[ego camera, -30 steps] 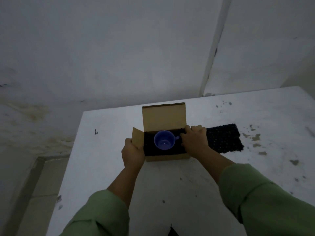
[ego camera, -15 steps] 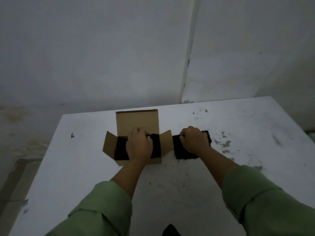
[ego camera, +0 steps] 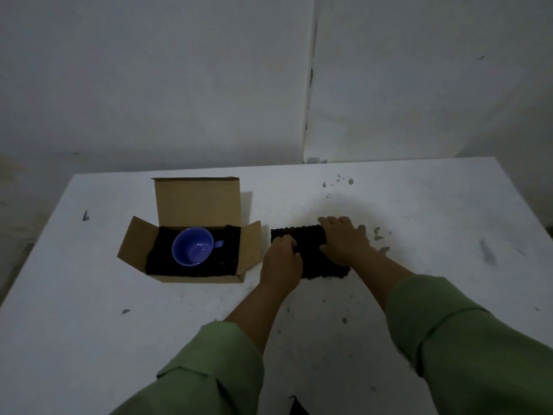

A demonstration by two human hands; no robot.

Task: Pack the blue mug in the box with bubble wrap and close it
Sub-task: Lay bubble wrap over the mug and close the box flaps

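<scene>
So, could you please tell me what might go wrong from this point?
The blue ceramic mug lies uncovered on top in the open cardboard box; closing now would leave it unpadded. The black bubble wrap sheet under both hands may be too large and bunch, blocking the flaps.

The white table (ego camera: 149, 339) carries everything here. Its top is worn, with small dark chips and stains, most of them on the right side and near the far edge. On the left part stands an open cardboard box (ego camera: 191, 277), with its flaps spread out and its back flap upright. Just beside the box, to the right, lies a flat piece of black bubble wrap (ego camera: 308, 244) directly on the table (both hands rest on it, so its middle and right end are partly hidden). The box and this piece are near each other but do not touch.
</scene>
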